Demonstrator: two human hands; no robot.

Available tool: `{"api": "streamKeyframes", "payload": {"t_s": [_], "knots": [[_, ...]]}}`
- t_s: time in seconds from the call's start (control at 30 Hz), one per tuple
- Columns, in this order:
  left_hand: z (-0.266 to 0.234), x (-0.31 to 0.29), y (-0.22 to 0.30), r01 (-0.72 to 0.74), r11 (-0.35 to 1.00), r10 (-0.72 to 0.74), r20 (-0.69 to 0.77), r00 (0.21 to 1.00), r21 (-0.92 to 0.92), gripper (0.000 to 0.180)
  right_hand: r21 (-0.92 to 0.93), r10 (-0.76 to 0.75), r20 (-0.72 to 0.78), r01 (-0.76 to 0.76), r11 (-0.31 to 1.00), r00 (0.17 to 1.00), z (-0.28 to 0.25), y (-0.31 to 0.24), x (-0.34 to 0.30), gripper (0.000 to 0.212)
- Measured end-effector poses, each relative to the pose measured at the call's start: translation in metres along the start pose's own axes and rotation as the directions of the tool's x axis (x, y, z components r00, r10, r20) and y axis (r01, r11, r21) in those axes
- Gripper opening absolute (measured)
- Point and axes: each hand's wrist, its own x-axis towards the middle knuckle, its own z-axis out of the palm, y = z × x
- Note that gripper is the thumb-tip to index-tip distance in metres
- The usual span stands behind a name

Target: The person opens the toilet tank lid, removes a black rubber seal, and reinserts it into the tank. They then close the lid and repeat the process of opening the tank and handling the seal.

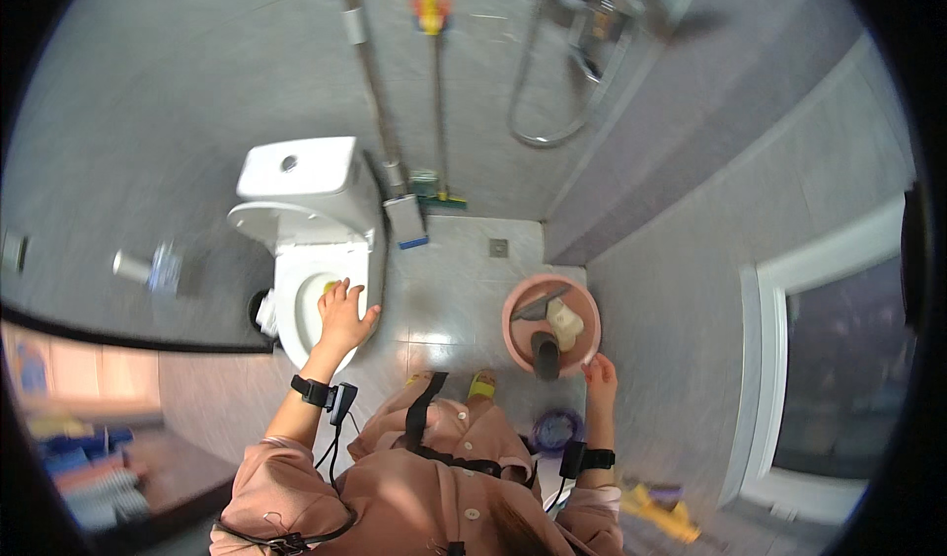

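Toilet [326, 258], white with its lid [296, 222] up, stands at the far left edge of the tiled floor [444, 299]. Right of it, a flat mop [403, 219] leans on the wall, a green-headed floor tool [440, 151] beside it. Toward the floor's right edge sits a pink basin [507, 319]. The left hand [343, 317] is over the near right part of the toilet seat, fingers spread — I cannot tell if they grip anything. The right hand [601, 380] is at the basin's near right rim, fingers bent; hold or mere touch, I cannot tell. Inside the basin, a dark rounded item [546, 356] lies by the near rim, a cream-coloured item [564, 323] farther in. Smallest, a yellow-green thing [328, 287] shows at the left hand's fingertips, over the bowl — partly hidden.
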Motion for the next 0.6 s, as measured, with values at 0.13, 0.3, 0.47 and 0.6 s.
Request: {"api": "streamKeyframes", "payload": {"t_s": [0.13, 0.3, 0.47, 0.6], "knots": [[-0.002, -0.043, -0.014, 0.222, 0.974, -0.224, -0.061, 0.973, -0.038, 0.055, -0.192, 0.021, 0.259, 0.03, 0.981, 0.966, 0.074, -0.026, 0.071, 0.033], [-0.007, -0.114, -0.05, 0.561, 0.825, -0.565, -0.127, 0.815, -0.068, 0.055, -0.349, 0.003, 0.586, 0.249, 0.904, 0.81, 0.199, -0.038, 0.122, 0.035], [-0.008, -0.184, -0.065, 0.777, 0.602, -0.799, -0.139, 0.585, -0.184, 0.057, -0.308, 0.055, 0.831, 0.377, 0.874, 0.553, 0.334, -0.053, 0.112, 0.036], [0.002, -0.201, -0.082, 0.843, 0.461, -0.887, -0.127, 0.443, -0.277, 0.061, -0.297, 0.015, 0.898, 0.581, 0.757, 0.439, 0.413, -0.081, 0.097, 0.038]]}}
